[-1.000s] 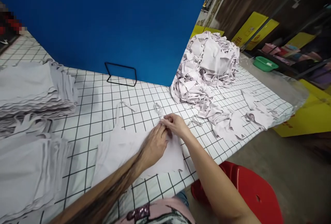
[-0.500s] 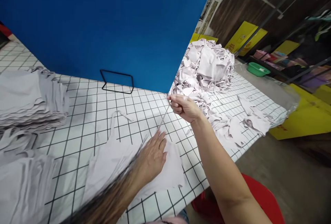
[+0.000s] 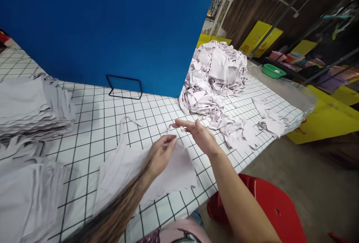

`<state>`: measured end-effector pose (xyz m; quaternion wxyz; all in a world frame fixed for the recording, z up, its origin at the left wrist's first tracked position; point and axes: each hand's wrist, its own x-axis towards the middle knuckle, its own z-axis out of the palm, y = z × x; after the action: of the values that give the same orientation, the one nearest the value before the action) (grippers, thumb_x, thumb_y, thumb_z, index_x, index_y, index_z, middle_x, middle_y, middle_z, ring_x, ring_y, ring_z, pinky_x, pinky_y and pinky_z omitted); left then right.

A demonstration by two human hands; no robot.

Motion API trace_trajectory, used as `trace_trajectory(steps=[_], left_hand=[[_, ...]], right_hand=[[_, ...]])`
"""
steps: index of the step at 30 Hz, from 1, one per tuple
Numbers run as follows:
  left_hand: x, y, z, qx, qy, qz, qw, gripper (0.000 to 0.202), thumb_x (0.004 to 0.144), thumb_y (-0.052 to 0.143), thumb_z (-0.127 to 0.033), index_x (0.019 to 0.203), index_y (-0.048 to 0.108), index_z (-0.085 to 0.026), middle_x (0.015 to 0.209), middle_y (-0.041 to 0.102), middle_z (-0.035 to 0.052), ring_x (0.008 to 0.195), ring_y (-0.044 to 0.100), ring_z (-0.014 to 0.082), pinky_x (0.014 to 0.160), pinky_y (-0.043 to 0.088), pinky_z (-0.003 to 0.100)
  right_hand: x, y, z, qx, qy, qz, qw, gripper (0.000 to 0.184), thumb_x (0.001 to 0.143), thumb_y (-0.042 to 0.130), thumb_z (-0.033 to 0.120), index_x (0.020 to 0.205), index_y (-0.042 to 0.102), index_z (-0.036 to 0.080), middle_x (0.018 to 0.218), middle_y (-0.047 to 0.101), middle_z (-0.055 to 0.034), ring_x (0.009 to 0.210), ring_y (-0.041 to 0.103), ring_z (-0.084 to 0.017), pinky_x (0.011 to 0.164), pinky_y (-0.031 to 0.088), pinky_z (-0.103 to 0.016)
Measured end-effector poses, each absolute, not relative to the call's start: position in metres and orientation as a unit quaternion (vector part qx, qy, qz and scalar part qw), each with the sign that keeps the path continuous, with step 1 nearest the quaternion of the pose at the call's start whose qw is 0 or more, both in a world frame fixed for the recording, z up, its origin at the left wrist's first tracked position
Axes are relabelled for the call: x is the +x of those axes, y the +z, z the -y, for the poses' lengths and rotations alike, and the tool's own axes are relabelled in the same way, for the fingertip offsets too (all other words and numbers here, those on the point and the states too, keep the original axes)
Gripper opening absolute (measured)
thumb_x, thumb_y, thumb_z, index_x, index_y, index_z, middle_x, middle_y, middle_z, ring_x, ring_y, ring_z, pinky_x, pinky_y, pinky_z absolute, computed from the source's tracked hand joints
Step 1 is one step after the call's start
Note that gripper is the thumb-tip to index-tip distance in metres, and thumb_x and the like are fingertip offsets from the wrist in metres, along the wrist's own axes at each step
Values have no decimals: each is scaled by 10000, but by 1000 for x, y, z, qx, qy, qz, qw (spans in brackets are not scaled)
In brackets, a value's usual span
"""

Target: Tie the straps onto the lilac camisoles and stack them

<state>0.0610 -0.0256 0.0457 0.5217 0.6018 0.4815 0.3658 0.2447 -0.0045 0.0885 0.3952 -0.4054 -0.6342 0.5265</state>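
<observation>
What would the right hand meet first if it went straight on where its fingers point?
Probably the thin white strap just ahead of the right hand; whether they already touch is unclear.

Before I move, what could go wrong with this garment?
The loose strap curled on the table might twist or snag. The garment could shift or crease, with the left hand at its top edge. The pale cloth pieces beyond the right hand look similar, so they might get mixed in.
</observation>
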Motion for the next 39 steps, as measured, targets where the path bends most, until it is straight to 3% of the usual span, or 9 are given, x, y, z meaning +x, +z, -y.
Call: trace_trajectory(steps=[3, 7, 12, 18, 26, 31, 34, 39], left_hand=[[62, 67, 21, 470, 356, -439, 678, 472, 926, 484, -570, 1078, 683, -170, 1184, 685, 120, 1047, 653, 245, 882, 498, 387], [64, 70, 19, 379, 347, -420, 748, 436, 822, 662, -547, 919, 721, -126, 1033, 726, 133, 879, 674, 210, 779, 474, 334], [61, 62, 20, 384, 327, -419, 755, 335, 754, 762, -437, 878, 748, -126, 970, 750, 126, 830, 669, 191, 737, 455, 307], [54, 54, 14, 462, 329, -427, 705, 323, 826, 676, -438, 950, 748, -148, 948, 751, 104, 818, 674, 187, 668, 429, 280], [56, 61, 7, 460, 313, -425, 715, 374, 776, 723, -477, 948, 733, -145, 994, 734, 111, 802, 659, 175, 624, 418, 263], [53, 56, 6, 453, 304, -391, 741, 359, 840, 653, -467, 957, 743, -140, 998, 739, 130, 799, 664, 177, 581, 379, 252], [50, 53, 6, 438, 297, -384, 757, 364, 841, 649, -469, 959, 741, -137, 996, 740, 131, 797, 666, 172, 585, 375, 246], [51, 50, 6, 447, 300, -430, 725, 282, 783, 708, -404, 843, 738, -131, 891, 746, 111, 739, 655, 153, 586, 379, 243]], right_hand=[[240, 80, 17, -419, 482, 663, 390, 566, 1022, 168, 553, 1304, 609, 340, 1347, 616, 1, 1371, 439, -197, 1163, 296, -493], [234, 76, 24, -421, 449, 694, 374, 532, 1027, 203, 536, 1334, 590, 338, 1364, 603, 18, 1439, 324, -186, 1207, 229, -479], [231, 68, 23, -422, 445, 686, 393, 519, 1040, 203, 490, 1333, 592, 309, 1311, 639, 0, 1406, 379, -178, 1207, 241, -480], [229, 51, 15, -436, 421, 671, 427, 291, 975, 523, 384, 1216, 669, 309, 1178, 696, -21, 1243, 534, -181, 1132, 372, -459], [223, 45, 12, -431, 404, 675, 442, 299, 1002, 467, 342, 1227, 665, 341, 1195, 702, -12, 1284, 511, -184, 1162, 324, -505], [221, 39, 13, -443, 371, 693, 431, 320, 1008, 441, 314, 1253, 645, 343, 1228, 691, 3, 1308, 475, -182, 1173, 300, -507], [220, 35, 13, -437, 354, 701, 438, 308, 993, 469, 283, 1226, 663, 337, 1160, 719, -2, 1255, 510, -187, 1151, 325, -505], [218, 31, 12, -439, 371, 673, 465, 231, 940, 567, 259, 1099, 724, 318, 995, 735, -24, 1080, 593, -194, 1003, 466, -449]])
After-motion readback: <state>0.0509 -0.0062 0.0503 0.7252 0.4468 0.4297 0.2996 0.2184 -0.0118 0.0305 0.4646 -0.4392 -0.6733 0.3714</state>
